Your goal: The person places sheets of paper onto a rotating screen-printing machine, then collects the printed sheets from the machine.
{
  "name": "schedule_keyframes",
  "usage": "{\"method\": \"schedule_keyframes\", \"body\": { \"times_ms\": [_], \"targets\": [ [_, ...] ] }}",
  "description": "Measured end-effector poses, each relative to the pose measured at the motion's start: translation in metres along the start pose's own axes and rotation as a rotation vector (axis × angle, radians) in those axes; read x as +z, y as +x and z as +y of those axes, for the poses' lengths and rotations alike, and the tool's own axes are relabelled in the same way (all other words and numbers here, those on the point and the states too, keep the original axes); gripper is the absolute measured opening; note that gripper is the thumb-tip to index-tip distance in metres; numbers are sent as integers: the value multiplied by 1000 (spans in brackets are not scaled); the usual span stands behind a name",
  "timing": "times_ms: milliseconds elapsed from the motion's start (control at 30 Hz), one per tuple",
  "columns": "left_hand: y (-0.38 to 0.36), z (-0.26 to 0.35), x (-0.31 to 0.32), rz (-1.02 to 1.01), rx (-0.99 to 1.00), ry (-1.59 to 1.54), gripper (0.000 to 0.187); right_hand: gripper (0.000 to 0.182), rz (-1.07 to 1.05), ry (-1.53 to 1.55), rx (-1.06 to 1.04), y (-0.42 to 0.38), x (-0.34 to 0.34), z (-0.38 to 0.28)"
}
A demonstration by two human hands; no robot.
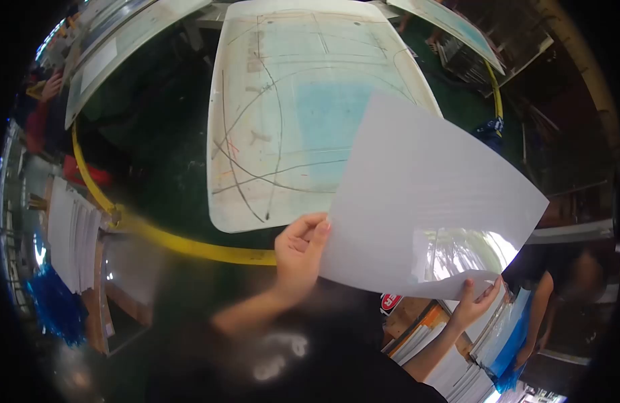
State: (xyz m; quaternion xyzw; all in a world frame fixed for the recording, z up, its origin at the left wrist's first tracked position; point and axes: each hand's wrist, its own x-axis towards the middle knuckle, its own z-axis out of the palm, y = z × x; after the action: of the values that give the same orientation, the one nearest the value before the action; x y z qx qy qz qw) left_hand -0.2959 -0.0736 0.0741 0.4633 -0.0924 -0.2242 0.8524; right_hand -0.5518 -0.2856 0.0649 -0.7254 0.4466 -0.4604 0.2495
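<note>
A glossy white sheet [424, 181] is held up in front of me, tilted, with a bright reflection near its lower right. My left hand [300, 252] pinches its left edge between thumb and fingers. At the lower right corner, my right hand [476, 303] grips the sheet, which bends a little there. Behind the sheet is a pale platen [246, 195] with rounded corners, marked with dark curved lines and a light blue rectangle [330, 114]. The sheet hides the platen's lower right part.
A yellow rail [209, 252] curves around the platen. White sheets [71, 235] are stacked at left, near blue film [54, 302]. More stacked sheets [458, 376] stand at lower right, beside another person's arm [540, 312]. Further platens [458, 30] stand at the upper sides.
</note>
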Motion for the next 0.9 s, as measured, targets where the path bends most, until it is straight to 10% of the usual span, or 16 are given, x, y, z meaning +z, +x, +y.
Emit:
{"method": "schedule_keyframes", "body": {
  "times_ms": [300, 600, 900],
  "targets": [
    [66, 44, -58, 175, 188, 106, 37, 56, -385, 378, -64, 53, 104, -44],
    [176, 91, -146, -270, 545, 1549, 81, 79, -466, 92, -142, 103, 239, -86],
    [228, 72, -190, -237, 606, 1843, 87, 93, -437, -258, -198, 92, 302, -109]
  ]
}}
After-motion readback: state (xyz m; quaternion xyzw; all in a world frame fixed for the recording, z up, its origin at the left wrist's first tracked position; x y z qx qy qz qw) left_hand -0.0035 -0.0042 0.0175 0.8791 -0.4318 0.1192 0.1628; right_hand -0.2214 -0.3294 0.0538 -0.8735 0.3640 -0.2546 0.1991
